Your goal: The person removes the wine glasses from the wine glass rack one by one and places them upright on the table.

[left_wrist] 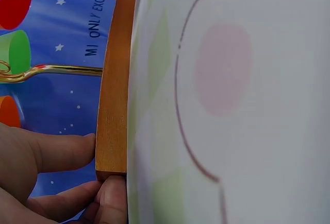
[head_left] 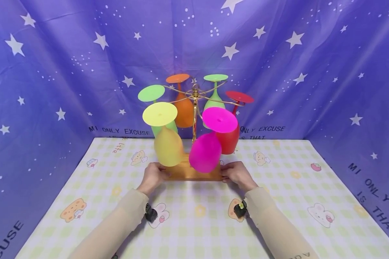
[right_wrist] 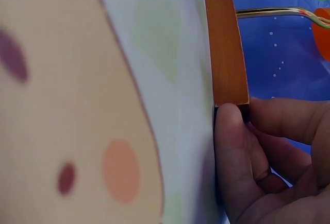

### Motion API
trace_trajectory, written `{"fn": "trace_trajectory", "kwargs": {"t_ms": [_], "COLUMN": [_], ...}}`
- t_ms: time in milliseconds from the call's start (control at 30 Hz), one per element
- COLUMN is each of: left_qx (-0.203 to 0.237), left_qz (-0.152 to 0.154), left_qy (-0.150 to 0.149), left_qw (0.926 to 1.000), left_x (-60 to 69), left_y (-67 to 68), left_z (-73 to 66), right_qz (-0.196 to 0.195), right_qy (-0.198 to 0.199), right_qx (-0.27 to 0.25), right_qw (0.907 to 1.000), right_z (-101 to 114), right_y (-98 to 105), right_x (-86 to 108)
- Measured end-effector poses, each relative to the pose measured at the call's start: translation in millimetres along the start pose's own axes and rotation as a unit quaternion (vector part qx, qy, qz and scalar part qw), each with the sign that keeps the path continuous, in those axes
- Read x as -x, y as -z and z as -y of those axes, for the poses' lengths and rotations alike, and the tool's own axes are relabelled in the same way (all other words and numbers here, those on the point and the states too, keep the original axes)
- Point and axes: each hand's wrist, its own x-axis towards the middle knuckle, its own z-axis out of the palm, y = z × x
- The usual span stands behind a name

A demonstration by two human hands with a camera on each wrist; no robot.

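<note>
A wine glass rack with a wooden base [head_left: 194,175] and a gold metal stem [head_left: 195,122] stands on the table. Plastic goblets hang upside down from its curved arms: yellow [head_left: 168,147], magenta [head_left: 205,153], red [head_left: 228,138], orange [head_left: 184,109] and two green ones. My left hand [head_left: 153,178] grips the left end of the base. At the opposite end, my right hand [head_left: 238,175] holds the base's right edge. Both wrist views show thumb and fingers pressed on the corners of the wood. The base looks flat on the cloth.
A checked tablecloth [head_left: 94,187] with cartoon prints covers the table. Purple star-patterned curtains [head_left: 84,54] close in the back and both sides, with the back one just behind the rack. A small black device [head_left: 151,213] sits at each wrist.
</note>
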Motion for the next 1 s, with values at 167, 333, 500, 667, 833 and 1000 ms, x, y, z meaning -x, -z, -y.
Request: {"fn": "trace_trajectory", "kwargs": {"t_ms": [167,333,500,667,833,1000], "left_qx": [0.003,-0.001,-0.008,-0.001,0.011,0.015], "left_qz": [0.004,0.011,0.010,0.015,0.021,0.028], "left_qy": [0.005,0.013,0.007,0.012,0.022,0.027], "left_qw": [1.0000,0.9999,0.9999,0.9998,0.9995,0.9991], "left_x": [-1.4,-2.5,-1.9,-0.7,-2.4,-2.7], "left_y": [-3.5,-4.2,-4.0,-4.3,-4.7,-5.3], "left_z": [-2.1,-3.5,-3.6,-0.9,0.9,1.2], "right_qz": [-0.002,-0.004,-0.005,-0.002,-0.007,-0.007], "right_qy": [-0.008,-0.020,-0.022,-0.019,-0.021,-0.023], "right_qx": [0.007,0.006,0.007,0.012,0.010,0.007], "right_qw": [0.9999,0.9998,0.9997,0.9997,0.9997,0.9997], "right_z": [0.1,0.6,-0.7,-2.8,-1.6,-0.6], "right_y": [4.4,5.7,5.8,5.7,3.9,2.6], "right_x": [-0.2,-1.1,-1.0,1.4,0.3,0.2]}}
